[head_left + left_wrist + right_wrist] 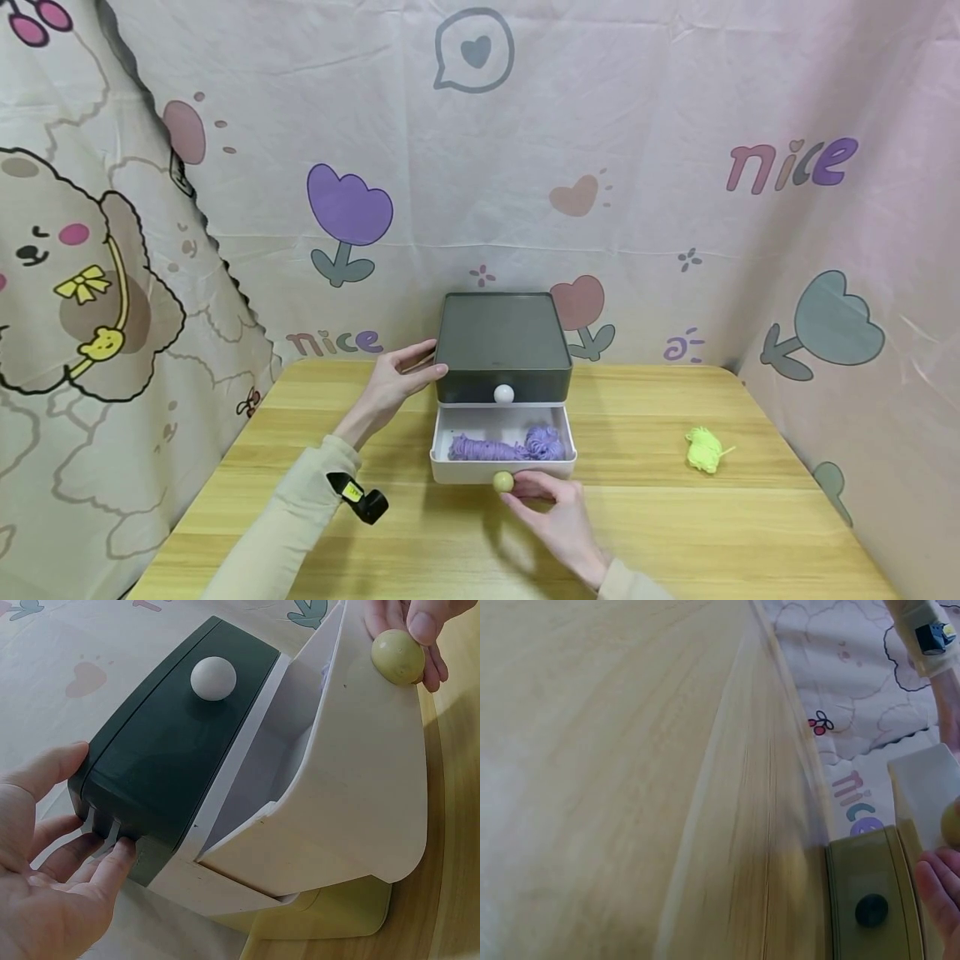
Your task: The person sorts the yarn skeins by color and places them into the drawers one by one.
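Observation:
A small drawer box (pixel 502 333) with a dark green upper tier stands on the table. Its white lower drawer (pixel 457 472) is pulled out, with a lilac yarn skein (pixel 483 449) and a lilac yarn ball (pixel 543 443) inside. My left hand (pixel 390 383) holds the upper tier at its left side; in the left wrist view the thumb and fingertips touch around its corner. My right hand (pixel 551 512) pinches the drawer's round yellow-green knob (pixel 503 482). Above, a white knob (pixel 214 678) marks the closed upper drawer.
A bright yellow-green yarn bundle (pixel 704 451) lies on the wooden table (pixel 645 433), to the right of the box. Behind and beside the table hangs a printed curtain (pixel 480 167). The left wrist view shows a yellow-green lowest tier (pixel 330 911) under the white drawer.

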A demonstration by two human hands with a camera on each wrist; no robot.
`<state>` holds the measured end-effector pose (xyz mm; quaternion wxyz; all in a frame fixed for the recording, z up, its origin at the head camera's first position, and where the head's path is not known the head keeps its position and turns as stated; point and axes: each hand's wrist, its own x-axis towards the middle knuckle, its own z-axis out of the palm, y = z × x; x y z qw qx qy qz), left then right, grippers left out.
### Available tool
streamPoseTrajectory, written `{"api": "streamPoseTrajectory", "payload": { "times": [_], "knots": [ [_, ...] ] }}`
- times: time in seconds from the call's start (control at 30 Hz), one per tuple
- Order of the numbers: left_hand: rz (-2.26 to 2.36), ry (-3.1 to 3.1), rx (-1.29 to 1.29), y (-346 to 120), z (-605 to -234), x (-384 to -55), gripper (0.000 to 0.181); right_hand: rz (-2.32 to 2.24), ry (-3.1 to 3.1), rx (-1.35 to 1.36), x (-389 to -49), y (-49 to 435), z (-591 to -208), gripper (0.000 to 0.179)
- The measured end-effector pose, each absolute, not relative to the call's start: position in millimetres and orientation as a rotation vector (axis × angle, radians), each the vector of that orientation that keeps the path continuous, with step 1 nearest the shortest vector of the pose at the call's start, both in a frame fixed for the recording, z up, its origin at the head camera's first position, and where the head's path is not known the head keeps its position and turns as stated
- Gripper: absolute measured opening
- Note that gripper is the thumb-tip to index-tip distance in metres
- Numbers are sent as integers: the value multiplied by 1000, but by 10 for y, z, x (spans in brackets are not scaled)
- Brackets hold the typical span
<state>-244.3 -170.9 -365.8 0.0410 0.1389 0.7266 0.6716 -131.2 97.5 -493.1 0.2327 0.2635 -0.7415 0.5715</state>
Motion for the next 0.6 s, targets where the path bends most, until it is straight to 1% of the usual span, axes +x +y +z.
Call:
{"api": "streamPoseTrajectory", "payload": {
  "times": [0.23,0.6],
  "knots": [
    [2058,2223,411,-1712,-3662,-2449,62,1554,-1996,729,-1321,944,-4939,28],
    [2058,2226,423,-1709,-3660,-2452,62,1574,-1956,705,-1314,913,-4952,25]
  ]
}}
